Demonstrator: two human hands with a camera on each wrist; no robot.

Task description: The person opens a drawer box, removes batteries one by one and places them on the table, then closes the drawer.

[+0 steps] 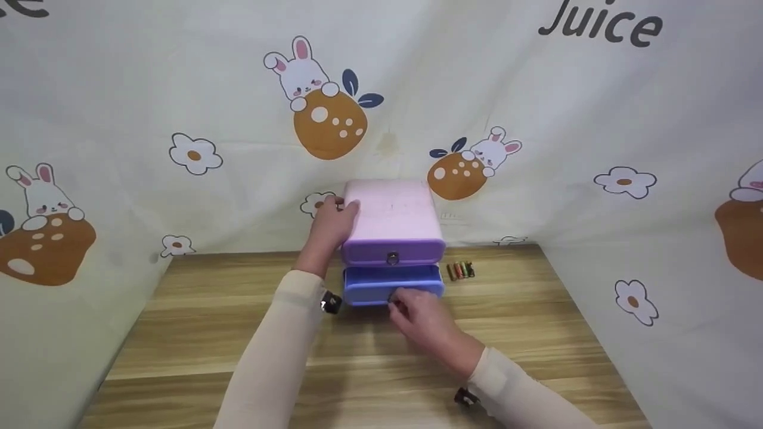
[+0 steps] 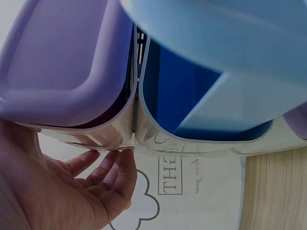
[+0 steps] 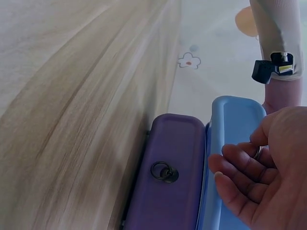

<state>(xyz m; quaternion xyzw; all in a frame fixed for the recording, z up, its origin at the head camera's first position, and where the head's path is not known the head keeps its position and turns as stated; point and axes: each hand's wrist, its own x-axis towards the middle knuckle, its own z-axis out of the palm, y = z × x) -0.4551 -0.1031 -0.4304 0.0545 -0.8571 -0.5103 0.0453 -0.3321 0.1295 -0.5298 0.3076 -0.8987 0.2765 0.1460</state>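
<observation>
A small drawer cabinet with a pink top (image 1: 390,208) stands against the back cloth. Its purple upper drawer (image 1: 363,252) is closed; the blue drawer (image 1: 363,294) below is pulled partly out, its inside (image 2: 187,86) showing blue. My left hand (image 1: 335,221) steadies the cabinet's left side, thumb at the top edge and fingertips against the side wall. With bent fingers, my right hand (image 1: 426,316) pinches the metal ring pull (image 3: 258,152) on the blue drawer's front, mostly hidden behind the fingers. Another purple drawer (image 3: 177,206), with its own ring pull, is closed beneath.
Several small coloured cylinders, like batteries, lie in a row (image 1: 461,270) just right of the cabinet on the wooden table (image 1: 226,333). Printed cloth (image 1: 238,77) hangs behind and at both sides. Dark wrist cameras (image 1: 331,302) are strapped to both sleeves.
</observation>
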